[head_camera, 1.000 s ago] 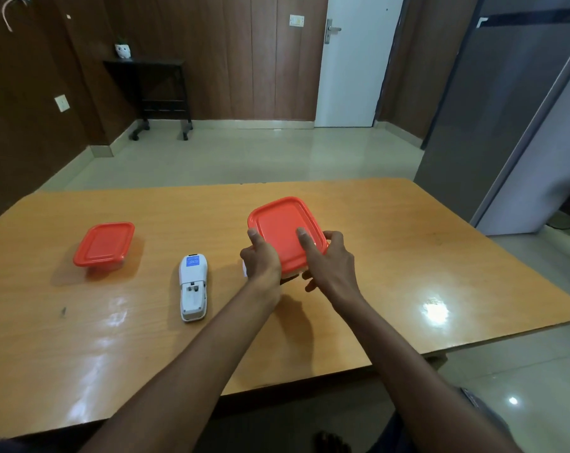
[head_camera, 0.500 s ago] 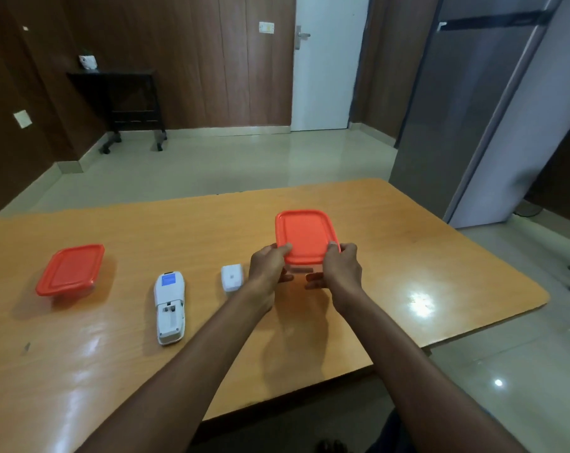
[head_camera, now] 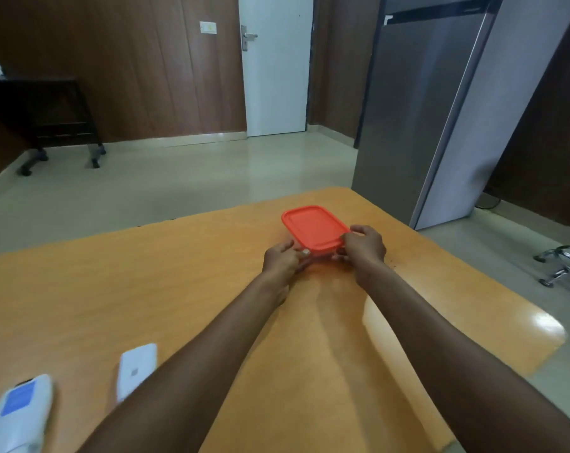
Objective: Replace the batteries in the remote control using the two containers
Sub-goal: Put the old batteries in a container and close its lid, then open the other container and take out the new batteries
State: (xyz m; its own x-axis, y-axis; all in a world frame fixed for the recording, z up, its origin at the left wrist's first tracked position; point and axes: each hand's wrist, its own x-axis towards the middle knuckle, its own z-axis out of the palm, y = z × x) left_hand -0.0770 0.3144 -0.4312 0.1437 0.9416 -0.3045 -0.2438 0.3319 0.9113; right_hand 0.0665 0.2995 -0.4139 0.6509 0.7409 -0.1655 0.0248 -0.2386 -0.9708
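Gripping the near corners of the red-lidded container [head_camera: 314, 231], the left hand [head_camera: 283, 259] and right hand [head_camera: 363, 245] hold it on the counter [head_camera: 179, 273]. The remote [head_camera: 17, 416] lies well nearer the viewer (cover [head_camera: 136, 369] beside it). Prying unevenly could tip it.

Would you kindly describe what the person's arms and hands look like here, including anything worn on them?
Both forearms are bare as far as the picture shows: no sleeves, watch, bracelets or gloves. The left hand and right hand carry no rings that can be made out. One short, pale fingernail shows on the left hand's fingers. No markings are visible.
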